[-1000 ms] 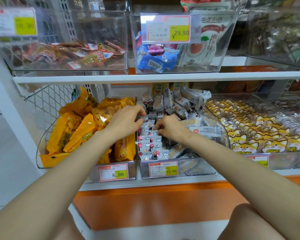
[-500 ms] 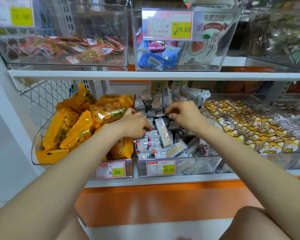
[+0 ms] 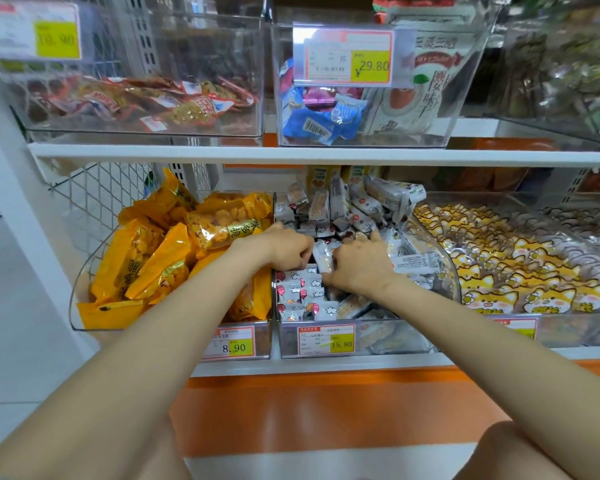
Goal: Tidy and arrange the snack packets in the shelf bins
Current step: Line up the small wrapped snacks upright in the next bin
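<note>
1. Head view: one white packet [image 3: 322, 255] stands between the hands in the middle bin [image 3: 388, 344], its long axis running 12 to 6 o'clock.
2. The right hand [image 3: 359, 268] sits at its 3 o'clock, fingers [image 3: 342, 252] curled round it. The left hand [image 3: 288, 249], at its 9 o'clock, is clenched against it; whether it grips, I cannot tell.
3. A row of cloud-print packets [image 3: 302, 294] lies at 6 o'clock, probably the slot. Loose packets [image 3: 357, 206] crowd 12 o'clock, and the bin's left wall hems in the left hand.

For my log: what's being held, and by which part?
A small white packet, seemingly pinched between both hands: left hand at its left edge, right hand at its right.
</note>
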The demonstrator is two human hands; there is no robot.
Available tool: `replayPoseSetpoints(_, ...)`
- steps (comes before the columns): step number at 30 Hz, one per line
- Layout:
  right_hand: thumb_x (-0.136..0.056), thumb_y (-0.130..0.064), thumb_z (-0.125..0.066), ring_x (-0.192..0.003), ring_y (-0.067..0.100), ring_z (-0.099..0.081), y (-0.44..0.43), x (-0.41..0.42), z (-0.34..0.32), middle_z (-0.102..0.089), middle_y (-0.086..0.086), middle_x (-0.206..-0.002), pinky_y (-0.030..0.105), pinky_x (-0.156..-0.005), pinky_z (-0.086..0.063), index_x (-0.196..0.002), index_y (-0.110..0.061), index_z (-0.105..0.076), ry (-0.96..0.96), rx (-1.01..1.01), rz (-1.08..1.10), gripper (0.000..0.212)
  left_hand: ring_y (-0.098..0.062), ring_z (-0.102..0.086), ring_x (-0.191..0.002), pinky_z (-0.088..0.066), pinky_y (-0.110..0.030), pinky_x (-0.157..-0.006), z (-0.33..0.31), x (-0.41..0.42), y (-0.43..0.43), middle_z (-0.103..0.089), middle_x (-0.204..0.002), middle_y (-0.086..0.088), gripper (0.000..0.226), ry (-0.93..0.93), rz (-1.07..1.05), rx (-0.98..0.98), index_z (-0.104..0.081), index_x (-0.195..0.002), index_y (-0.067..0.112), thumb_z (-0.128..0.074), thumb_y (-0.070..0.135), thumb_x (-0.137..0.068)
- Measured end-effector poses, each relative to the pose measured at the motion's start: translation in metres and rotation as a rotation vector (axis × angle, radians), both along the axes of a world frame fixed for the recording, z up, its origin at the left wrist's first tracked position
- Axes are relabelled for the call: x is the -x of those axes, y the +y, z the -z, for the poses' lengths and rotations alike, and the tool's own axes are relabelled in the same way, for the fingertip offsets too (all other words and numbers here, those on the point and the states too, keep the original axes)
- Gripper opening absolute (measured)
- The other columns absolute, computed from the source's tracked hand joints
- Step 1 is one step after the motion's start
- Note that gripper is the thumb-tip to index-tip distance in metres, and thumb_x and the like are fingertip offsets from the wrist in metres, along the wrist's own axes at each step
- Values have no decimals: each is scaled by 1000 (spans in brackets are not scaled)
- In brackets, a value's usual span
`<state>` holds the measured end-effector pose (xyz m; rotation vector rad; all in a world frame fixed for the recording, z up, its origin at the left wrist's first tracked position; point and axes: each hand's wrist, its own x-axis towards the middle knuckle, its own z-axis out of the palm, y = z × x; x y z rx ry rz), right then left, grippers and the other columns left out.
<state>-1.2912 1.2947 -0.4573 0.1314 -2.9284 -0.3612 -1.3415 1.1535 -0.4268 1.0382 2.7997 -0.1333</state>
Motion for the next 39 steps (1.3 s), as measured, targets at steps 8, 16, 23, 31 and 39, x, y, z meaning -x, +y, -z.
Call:
replayPoseSetpoints(8, -80, -49, -61, -85, 25, -52, 1, -6, -18, -53, 3, -83, 33, -80, -33, -88, -13, -47, -76, 359, 77, 40, -18, -50, -90, -24, -34, -98, -1, 0, 0, -54, -87, 4, 4, 27, 29, 33, -44, -94, 20, -42, 21, -97)
replayPoseSetpoints(16, -77, -24, -70, -62, 18, -50, 23, -13, -34, -50, -1, -71, 23, -45, -36, -82, -14, -42, -80, 911, 63, 31, -22, -48, -117, -22, -34, -102, 0, 0, 0, -57, -121, -5, 34, 29, 1, 117, -43, -127, 14, -40, 33, -99)
replayPoseSetpoints(23, -81, -5, -69, -73, 12, -57, 44, -21, -37, -60, 9, -91, 14, -62, -48, -108, -8, -50, -57, 1430, -102, 33, -26, -50, -117, -33, -33, -97, -2, 2, 7, -57, -127, -7, 37, -37, -23, 78, -51, -127, 16, -40, 38, -98)
replayPoseSetpoints(31, -87, -10, -64, -90, 3, -61, 54, -34, -41, -64, -11, -99, 15, -79, -51, -101, -30, -58, 126, 1487, -346, 25, -19, -57, -107, -43, -29, -90, -1, 1, -7, -64, -115, -2, 23, -12, -4, -214, -58, -117, 15, -49, 19, -96)
replayPoseSetpoints(39, -74, 0, -71, -87, 2, -45, 68, -26, -28, -48, -4, -98, 8, -76, -37, -116, -21, -65, 345, 739, -572, 47, -11, -66, -72, -54, -17, -63, -33, -28, -7, -71, -81, 1, 26, -576, -249, -981, -61, -94, 14, -42, 32, -98)
